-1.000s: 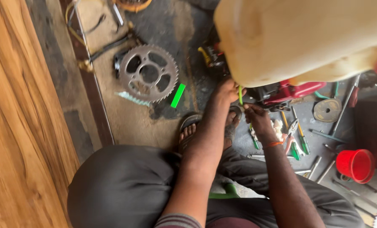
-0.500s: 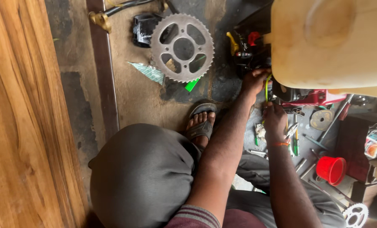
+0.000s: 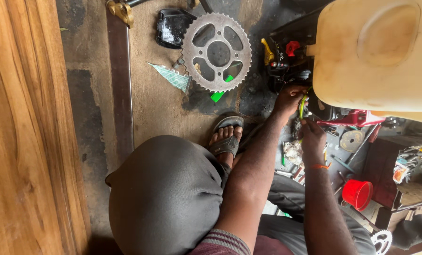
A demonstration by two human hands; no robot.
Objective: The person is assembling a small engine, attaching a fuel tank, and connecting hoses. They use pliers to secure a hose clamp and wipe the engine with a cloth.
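Left hand [image 3: 289,98]: fingers curled shut on the upper end of a thin yellow-green tool [image 3: 302,106], pressed in against dark machinery [image 3: 286,66] under a large cream plastic tank [image 3: 376,56]. Right hand [image 3: 311,138]: closed on the lower end of the same tool, just below the left hand. What the tool's tip bears on is hidden by the fingers.

Risks, as judged:
1. Both hands work in a tight gap beside the tank; a slip of the tool could drive knuckles into the metal parts.
2. Loose tools [image 3: 343,163] and a red cup [image 3: 357,193] lie close by the right forearm on the floor; an elbow movement could scatter them.
3. A toothed sprocket [image 3: 216,52] lies on the floor near the sandalled foot [image 3: 226,137]; shifting the foot forward could catch its teeth.
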